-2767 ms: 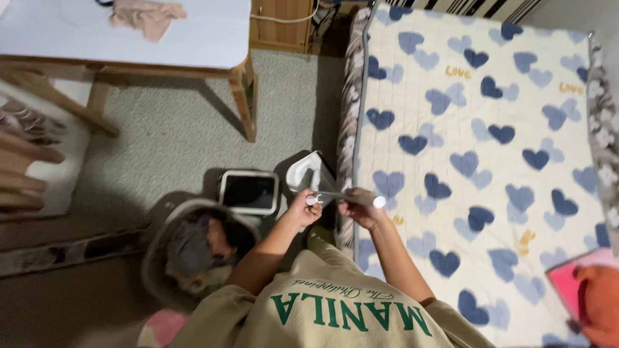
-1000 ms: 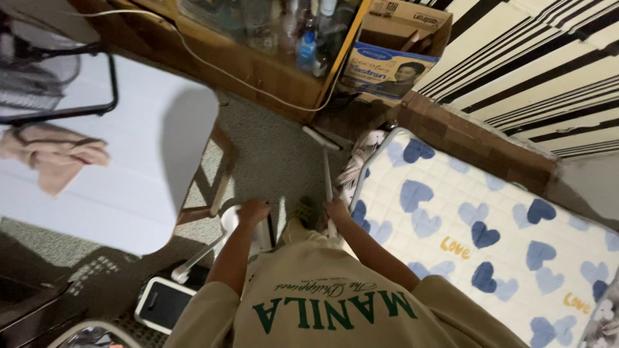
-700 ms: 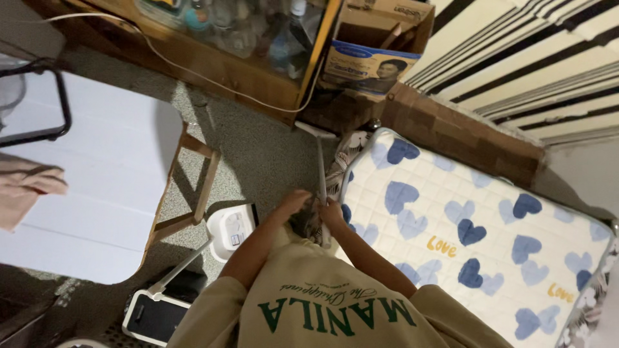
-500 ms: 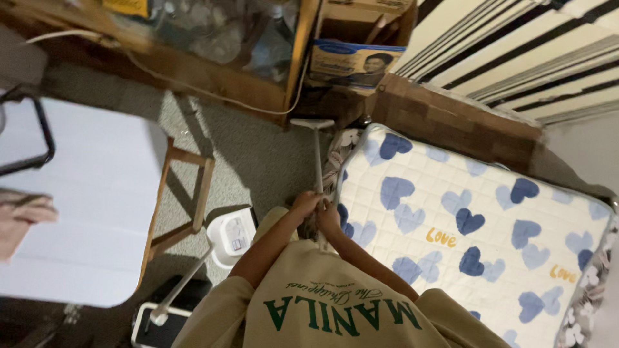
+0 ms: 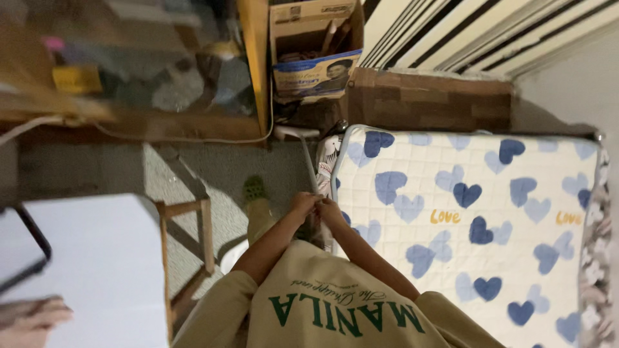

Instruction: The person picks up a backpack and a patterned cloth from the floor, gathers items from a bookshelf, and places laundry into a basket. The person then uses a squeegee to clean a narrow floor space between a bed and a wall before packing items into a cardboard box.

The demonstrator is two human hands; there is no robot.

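Both hands, left hand (image 5: 303, 203) and right hand (image 5: 329, 211), clasp the thin white wand (image 5: 309, 169); likely a vacuum, head (image 5: 296, 133) at mattress (image 5: 464, 212) corner—push along the edge, grip low, strokes short.

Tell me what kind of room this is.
Probably a small bedroom: a mattress with a heart-print quilted cover lies on the carpeted floor, beside a wooden cabinet and a white table.
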